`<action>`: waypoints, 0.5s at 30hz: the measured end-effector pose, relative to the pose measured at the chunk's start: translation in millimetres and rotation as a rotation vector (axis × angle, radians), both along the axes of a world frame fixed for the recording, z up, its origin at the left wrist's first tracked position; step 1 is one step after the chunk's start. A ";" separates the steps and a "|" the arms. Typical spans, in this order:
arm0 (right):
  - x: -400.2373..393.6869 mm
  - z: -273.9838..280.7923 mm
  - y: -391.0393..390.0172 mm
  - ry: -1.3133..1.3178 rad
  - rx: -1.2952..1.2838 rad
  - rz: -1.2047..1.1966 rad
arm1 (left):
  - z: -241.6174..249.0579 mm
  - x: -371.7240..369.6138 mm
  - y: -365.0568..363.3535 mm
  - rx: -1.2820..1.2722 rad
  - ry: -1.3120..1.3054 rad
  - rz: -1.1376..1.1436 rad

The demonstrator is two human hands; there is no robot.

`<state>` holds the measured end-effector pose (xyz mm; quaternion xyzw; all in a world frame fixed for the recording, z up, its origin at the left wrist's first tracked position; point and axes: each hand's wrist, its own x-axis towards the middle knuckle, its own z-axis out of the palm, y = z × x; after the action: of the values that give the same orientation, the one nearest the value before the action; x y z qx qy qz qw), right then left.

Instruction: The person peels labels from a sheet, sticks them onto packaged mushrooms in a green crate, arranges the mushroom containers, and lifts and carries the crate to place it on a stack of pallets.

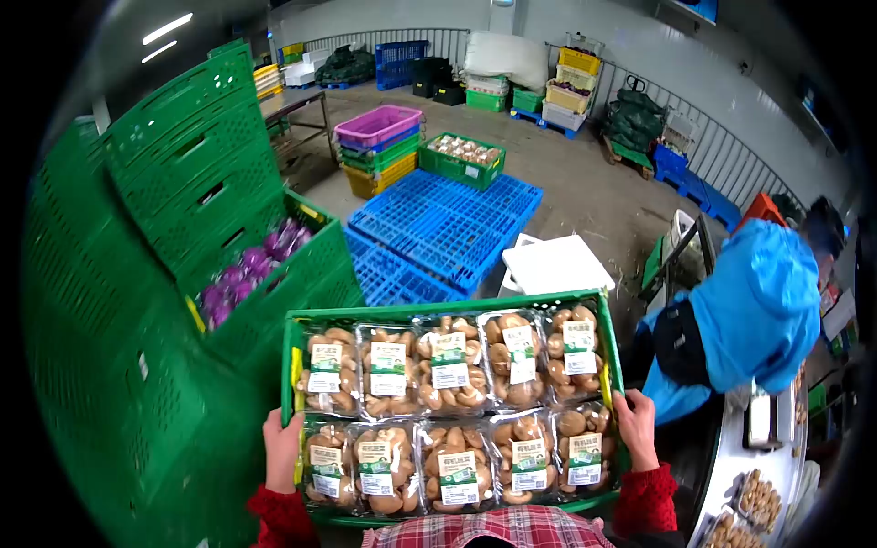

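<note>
A green crate [448,308] is held level in front of my body, filled with two rows of clear packs of brown mushrooms [449,365] that bear white and green labels. My left hand [281,449] grips the crate's left side, its fingers wrapped over the edge. On the opposite side my right hand [637,429] is closed round the crate's right edge. Yellow strips show on both short sides beside my hands. The fingertips are partly hidden by the crate walls.
Blue pallets [443,219] lie ahead, bearing another green crate [464,159]. Tall green crates [183,164] stand at the left, one with purple vegetables [247,274]. A white foam lid [559,265] lies beyond my crate. A person in blue [758,301] bends by a table [731,475] at right.
</note>
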<state>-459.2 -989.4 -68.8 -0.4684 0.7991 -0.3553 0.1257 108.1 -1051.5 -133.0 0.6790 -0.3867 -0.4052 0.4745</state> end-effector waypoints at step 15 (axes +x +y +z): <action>-63.7 -9.9 -246.7 -0.182 -0.076 -0.405 | 56.7 -158.9 -511.4 -0.123 -0.297 -0.382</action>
<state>-523.0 -1236.0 -78.7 -0.2687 0.8482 -0.4441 0.1054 -50.8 -1562.9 -76.2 0.6157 -0.5974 -0.3589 0.3678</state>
